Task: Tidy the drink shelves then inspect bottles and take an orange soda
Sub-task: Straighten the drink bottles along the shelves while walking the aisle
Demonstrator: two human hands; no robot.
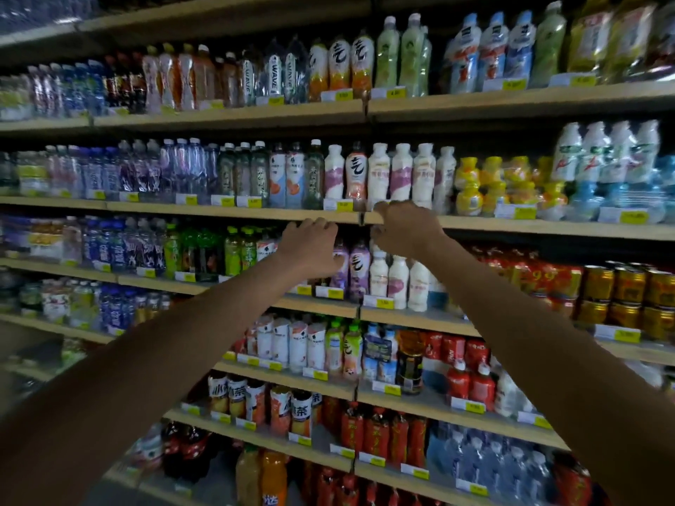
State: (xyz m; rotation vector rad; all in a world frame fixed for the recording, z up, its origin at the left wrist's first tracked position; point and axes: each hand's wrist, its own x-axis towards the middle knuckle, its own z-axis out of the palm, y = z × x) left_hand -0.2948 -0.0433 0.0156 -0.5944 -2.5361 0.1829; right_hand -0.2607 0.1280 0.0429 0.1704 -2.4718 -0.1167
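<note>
Left hand (310,246), right hand (405,228) near shelf edge (255,212), apart.

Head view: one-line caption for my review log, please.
Left hand and right hand reach toward the shelf edge among rows of bottled drinks.

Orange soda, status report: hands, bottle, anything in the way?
Left hand and right hand at middle shelves, grip unclear. Orange soda bottles low down, untouched. Nothing blocks them.

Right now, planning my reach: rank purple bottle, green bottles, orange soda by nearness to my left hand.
1. Purple bottle, just right of the left hand.
2. Green bottles, left, same shelf.
3. Orange soda, bottom shelf.
</note>
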